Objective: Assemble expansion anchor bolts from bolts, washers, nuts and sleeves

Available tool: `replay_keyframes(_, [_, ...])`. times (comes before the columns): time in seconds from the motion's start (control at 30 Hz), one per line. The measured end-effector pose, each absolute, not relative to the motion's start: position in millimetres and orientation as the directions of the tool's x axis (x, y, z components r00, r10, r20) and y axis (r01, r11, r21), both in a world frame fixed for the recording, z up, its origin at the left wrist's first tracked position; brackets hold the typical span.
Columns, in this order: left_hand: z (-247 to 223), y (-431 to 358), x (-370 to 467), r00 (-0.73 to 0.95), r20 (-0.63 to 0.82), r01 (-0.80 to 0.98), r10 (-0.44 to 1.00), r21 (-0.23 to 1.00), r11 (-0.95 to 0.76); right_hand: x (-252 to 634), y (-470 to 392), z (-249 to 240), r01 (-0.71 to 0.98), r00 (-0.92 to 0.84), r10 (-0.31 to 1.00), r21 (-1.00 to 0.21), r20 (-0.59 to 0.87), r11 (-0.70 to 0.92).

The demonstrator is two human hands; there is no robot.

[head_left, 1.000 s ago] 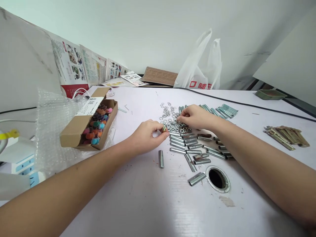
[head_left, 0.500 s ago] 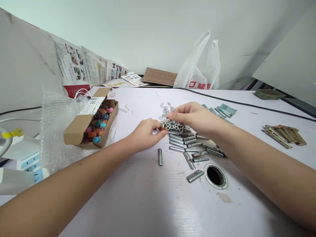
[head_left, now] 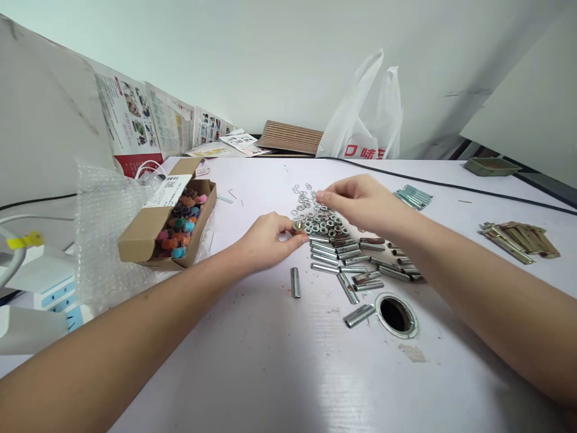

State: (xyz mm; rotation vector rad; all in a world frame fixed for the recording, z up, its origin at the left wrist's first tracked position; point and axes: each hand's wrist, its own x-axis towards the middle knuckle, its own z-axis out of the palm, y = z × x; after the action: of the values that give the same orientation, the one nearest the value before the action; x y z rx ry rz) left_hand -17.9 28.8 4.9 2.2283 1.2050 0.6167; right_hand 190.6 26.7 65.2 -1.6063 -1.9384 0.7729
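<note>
In my left hand [head_left: 269, 242], the thumb and fingers pinch a small round brass-coloured piece [head_left: 298, 227] with a bright middle, just left of a heap of metal nuts [head_left: 331, 227]. My right hand [head_left: 354, 201] hovers over the small ring washers [head_left: 303, 197] behind the nuts, thumb and forefinger pressed together. Whatever those fingertips hold, if anything, is too small to make out. Shiny metal tubes [head_left: 324, 258] lie in rows in front of the nuts, partly hidden by my right forearm. One tube [head_left: 295, 282] lies apart, below my left hand.
On the left stands a cardboard box [head_left: 144, 237] of colourful plugs beside bubble wrap [head_left: 103, 240]. To the right are brass-coloured bolts [head_left: 518, 240] and silvery rods [head_left: 413, 196]. A round hole with a metal rim [head_left: 413, 328] opens in the tabletop. A black cable [head_left: 451, 181] crosses the back.
My right hand has drawn slightly right and up from beside my left hand. The brass-coloured piece now shows its round end toward me. The view has shifted a little.
</note>
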Motion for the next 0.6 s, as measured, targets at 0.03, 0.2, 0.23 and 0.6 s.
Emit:
replay_keyframes(0.03, [4.6, 28.9, -18.1, 0.499, 0.135, 0.609, 0.856, 0.647, -0.458, 198.7, 28.7, 68.8, 0.751, -0.18, 0.983, -0.642, 0.022, 0.152])
replay_keyframes(0.2, [2.3, 30.4, -18.4, 0.509, 0.123, 0.582, 0.852, 0.681, -0.445, 228.5, 39.1, 64.6, 0.944, -0.187, 0.957, -0.31, -0.222, 0.113])
replay_keyframes(0.23, [2.1, 30.6, -18.4, 0.509, 0.123, 0.581, 0.852, 0.682, -0.445, 230.1, 40.6, 60.9, 0.949, -0.198, 0.953, -0.287, -0.231, 0.128])
replay_keyframes(0.6, [3.9, 29.0, -18.3, 0.508, 0.136, 0.596, 0.85, 0.657, -0.462, 223.7, 40.0, 46.8, 0.924, -0.315, 0.932, -0.284, -0.18, 0.257])
